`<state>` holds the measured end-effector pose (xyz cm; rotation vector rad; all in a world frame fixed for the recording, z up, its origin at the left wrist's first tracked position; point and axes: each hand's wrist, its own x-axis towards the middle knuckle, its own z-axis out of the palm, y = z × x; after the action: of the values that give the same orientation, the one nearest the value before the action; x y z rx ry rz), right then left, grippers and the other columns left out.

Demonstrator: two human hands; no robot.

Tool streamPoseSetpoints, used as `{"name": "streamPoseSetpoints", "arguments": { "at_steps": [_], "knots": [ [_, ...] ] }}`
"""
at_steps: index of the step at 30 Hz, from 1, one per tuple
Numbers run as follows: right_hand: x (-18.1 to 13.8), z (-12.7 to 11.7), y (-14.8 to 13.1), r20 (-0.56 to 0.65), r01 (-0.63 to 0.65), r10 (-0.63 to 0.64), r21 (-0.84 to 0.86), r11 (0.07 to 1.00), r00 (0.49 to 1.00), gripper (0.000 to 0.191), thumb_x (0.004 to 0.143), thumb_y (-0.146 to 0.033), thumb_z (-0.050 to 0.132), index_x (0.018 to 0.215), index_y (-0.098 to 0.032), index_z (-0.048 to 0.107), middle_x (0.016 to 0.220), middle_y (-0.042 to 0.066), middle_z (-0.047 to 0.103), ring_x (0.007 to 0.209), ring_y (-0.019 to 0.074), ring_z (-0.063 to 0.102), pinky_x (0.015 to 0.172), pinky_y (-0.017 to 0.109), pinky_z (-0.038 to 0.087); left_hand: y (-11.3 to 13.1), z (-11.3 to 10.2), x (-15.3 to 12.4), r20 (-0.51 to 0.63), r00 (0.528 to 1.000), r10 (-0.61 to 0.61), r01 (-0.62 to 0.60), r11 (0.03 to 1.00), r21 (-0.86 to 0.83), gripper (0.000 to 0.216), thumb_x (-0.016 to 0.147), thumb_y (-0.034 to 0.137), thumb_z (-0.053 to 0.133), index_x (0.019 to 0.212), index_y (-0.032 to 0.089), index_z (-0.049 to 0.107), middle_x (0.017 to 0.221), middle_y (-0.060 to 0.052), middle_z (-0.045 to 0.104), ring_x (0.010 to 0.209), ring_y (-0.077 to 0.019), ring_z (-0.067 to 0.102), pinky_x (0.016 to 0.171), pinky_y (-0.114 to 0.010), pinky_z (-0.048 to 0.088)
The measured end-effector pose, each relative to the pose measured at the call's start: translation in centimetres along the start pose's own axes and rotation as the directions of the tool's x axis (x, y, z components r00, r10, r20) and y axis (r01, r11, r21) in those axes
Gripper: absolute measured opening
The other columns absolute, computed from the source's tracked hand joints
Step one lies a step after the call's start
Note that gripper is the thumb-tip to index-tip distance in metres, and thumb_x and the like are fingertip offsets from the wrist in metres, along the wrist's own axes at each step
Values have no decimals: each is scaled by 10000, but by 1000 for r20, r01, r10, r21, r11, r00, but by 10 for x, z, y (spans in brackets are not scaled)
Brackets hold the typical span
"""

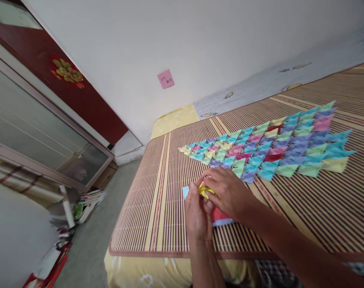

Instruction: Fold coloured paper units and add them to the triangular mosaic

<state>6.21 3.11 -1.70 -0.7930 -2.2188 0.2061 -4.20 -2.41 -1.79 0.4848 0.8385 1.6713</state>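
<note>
Both my hands meet over the near part of the striped mat, closed on a small folded piece of yellow paper (205, 191). My left hand (197, 212) holds it from the left with the thumb up. From the right, my right hand (227, 191) pinches it, its fingers bent over the top. The piece's exact folds are partly hidden by the fingers. Under the hands lie flat sheets of red paper (219, 216), with a light blue corner (185, 192) at the left. Just beyond sit rows of folded paper pieces (275, 150) in several colours, resembling origami cranes.
The striped mat (140, 224) covers a bed with a yellow patterned sheet (146, 272). A white wall bearing a pink note (166, 79) stands behind. Left of the bed are grey floor (110, 216), a glass-panelled door (50, 124) and piled clutter (86, 206).
</note>
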Motion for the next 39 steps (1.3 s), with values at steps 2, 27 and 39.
{"name": "streamPoseSetpoints", "arguments": {
  "at_steps": [2,27,39],
  "knots": [
    [1,-1,-1,15,-4,4,-9,1000,1000,97,838,-91,683,911,-155,684,1048,108,677,1001,304,579,836,437,424,0,0,-1,17,1000,7,-7,1000,24,432,862,500,738,1061,119,783,1071,-151,777,965,-229,741,842,-304,596],
    [2,-19,6,140,-403,380,237,884,915,124,863,-189,618,739,-186,622,692,11,658,614,157,570,578,269,375,3,-4,6,-184,980,-77,66,996,-65,421,1019,410,504,942,61,727,1101,-211,727,1081,-281,717,925,-425,601],
    [3,-12,3,149,-439,413,265,858,898,121,842,-81,601,770,-165,650,710,20,690,650,153,613,594,243,361,2,-4,12,-139,986,-88,89,996,-3,394,976,446,579,1023,96,754,1051,-183,763,1032,-267,740,938,-420,594]
  ]
}}
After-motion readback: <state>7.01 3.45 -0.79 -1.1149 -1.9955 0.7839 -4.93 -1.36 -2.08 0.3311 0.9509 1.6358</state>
